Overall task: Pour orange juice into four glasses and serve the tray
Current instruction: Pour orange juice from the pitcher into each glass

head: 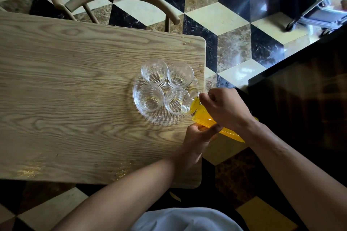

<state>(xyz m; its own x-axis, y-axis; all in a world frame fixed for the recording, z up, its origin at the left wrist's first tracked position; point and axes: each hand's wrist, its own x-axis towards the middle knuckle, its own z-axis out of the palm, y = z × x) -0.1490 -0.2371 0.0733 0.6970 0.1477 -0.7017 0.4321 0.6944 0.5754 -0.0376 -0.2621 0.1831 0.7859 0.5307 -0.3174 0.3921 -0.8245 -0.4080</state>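
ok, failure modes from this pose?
1. The jug is tilted with its mouth over the near-right glass, right at the rim; juice could likely miss onto the tray.
2. The tray sits close to the table edge, so a nudge from the right hand or left hand may push it off.
3. The four glasses are packed close together, so splash could cross over.

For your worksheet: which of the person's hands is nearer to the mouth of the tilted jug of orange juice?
Right. The right hand grips the jug just behind its mouth, above the near-right glass. The left hand holds the jug's underside, farther back.
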